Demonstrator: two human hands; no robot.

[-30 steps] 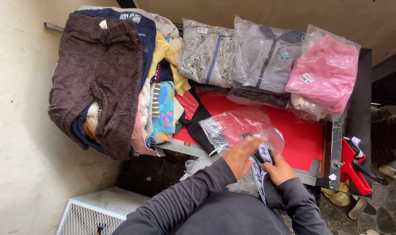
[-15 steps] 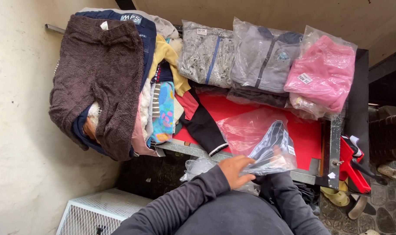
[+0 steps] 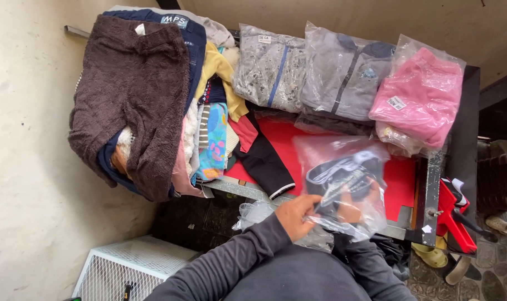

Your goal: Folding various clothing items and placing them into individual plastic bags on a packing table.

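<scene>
Both hands are gripping the clear bag with a dark garment inside: left hand pinches its near edge, right hand is behind the plastic. Bag stands tilted just above them, over the red table.

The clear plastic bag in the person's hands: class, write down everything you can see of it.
The clear plastic bag is thin, glossy and crinkled, its film catching pale glare. Inside lies a folded dark garment with light grey bands. The bag is held up over the front edge of the red table top, tilted. The left hand pinches its lower left edge; the right hand shows through the film, so it is behind or inside it, which cannot be told. Its mouth is not clearly visible.
</scene>
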